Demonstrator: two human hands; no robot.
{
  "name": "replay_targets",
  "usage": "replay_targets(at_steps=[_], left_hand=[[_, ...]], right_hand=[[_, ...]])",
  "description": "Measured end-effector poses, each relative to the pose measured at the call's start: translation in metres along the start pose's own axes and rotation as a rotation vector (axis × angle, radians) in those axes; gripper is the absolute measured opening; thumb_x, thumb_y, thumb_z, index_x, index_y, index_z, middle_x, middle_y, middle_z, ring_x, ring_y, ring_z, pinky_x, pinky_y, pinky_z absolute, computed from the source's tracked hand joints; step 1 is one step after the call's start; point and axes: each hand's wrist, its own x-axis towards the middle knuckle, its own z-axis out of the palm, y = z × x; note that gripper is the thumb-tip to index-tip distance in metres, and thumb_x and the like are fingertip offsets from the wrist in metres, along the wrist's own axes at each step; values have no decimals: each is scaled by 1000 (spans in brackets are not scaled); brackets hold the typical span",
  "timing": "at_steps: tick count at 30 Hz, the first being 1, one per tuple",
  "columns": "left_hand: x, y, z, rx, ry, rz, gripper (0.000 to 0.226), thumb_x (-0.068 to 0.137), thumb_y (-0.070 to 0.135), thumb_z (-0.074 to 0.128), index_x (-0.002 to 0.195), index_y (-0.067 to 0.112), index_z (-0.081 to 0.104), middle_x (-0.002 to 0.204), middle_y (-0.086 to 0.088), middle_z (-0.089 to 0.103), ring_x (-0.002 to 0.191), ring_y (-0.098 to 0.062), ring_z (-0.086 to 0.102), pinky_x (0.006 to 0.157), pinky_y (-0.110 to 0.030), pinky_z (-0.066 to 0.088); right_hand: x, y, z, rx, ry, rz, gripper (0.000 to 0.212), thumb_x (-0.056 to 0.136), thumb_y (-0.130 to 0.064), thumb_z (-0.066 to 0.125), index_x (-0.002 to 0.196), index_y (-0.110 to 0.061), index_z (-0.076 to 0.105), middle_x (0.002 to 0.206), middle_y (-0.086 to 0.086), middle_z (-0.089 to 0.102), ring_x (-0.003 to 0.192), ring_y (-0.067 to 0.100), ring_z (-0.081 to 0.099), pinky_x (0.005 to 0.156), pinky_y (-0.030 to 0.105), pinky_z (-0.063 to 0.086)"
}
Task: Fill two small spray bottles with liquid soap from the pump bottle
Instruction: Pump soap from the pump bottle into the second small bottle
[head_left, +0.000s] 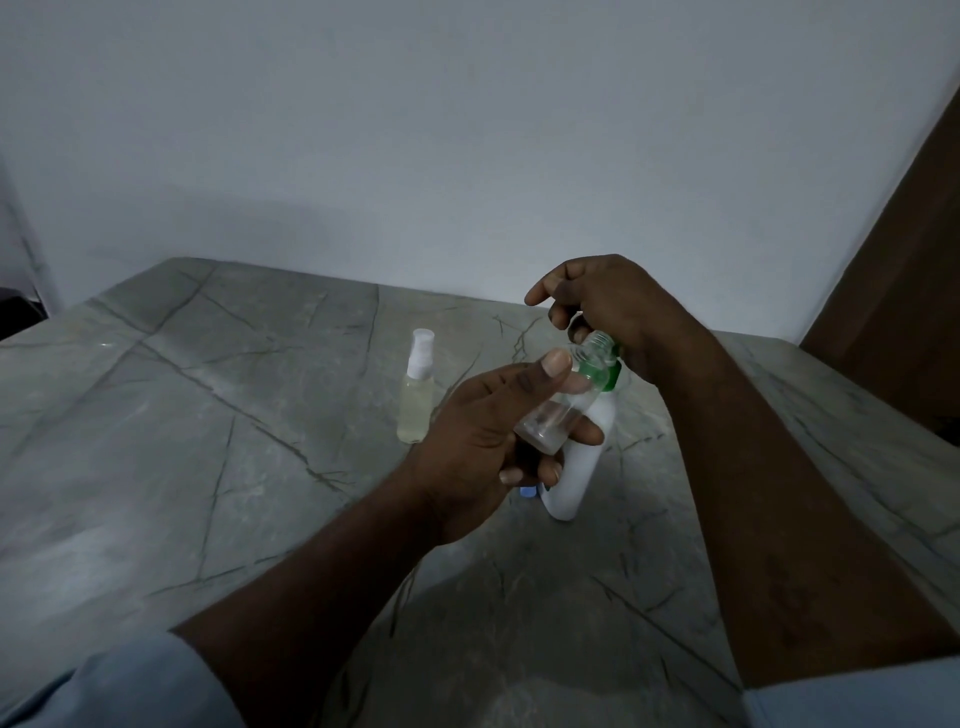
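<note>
My left hand (483, 436) grips a small clear spray bottle (558, 410) with no cap, tilted so its threaded mouth points up at the pump. It holds a little liquid at its base. My right hand (608, 312) rests on top of the white pump bottle (582, 457), covering the pump head; the green collar (602, 375) shows below it. The open mouth sits right by the collar, under my right hand. A second small spray bottle (417, 392) stands upright to the left, capped in white and holding pale yellowish liquid.
All of it sits on a grey marble tabletop (208, 415) against a white wall. A small blue thing (527, 492) peeks out behind my left hand at the pump bottle's base. A brown panel (904, 249) stands at the right.
</note>
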Motion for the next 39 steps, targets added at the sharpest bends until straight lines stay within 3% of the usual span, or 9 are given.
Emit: replay_targets(at_steps=[12, 20, 34, 39], left_hand=[[0, 0, 1, 35, -2, 22, 62, 93, 49, 50, 119, -7, 60, 89, -20, 72, 49, -20, 50, 38, -18, 33], [1, -2, -1, -2, -22, -1, 68, 83, 59, 56, 122, 4, 63, 94, -20, 72, 53, -20, 49, 39, -16, 38], [-1, 0, -1, 31, -19, -5, 56, 102, 44, 41, 122, -4, 61, 91, -19, 72, 51, -19, 51, 40, -17, 37], [-1, 0, 1, 39, -30, 11, 61, 96, 48, 44, 121, -6, 60, 91, -20, 72, 52, -21, 51, 40, -18, 37]], right_hand=[[1, 7, 2, 37, -84, -11, 28, 104, -9, 50, 95, -10, 77, 64, 1, 61, 53, 10, 49, 53, 24, 40], [1, -1, -2, -40, -18, -29, 29, 103, -12, 50, 91, -15, 77, 65, -1, 64, 48, 7, 50, 58, 28, 42], [1, 2, 3, -46, -70, 4, 29, 103, -9, 52, 90, -13, 77, 64, 0, 62, 46, 6, 48, 55, 26, 40], [0, 2, 2, -43, -57, 11, 29, 103, -9, 51, 90, -14, 77, 62, -2, 62, 42, 3, 49, 55, 25, 41]])
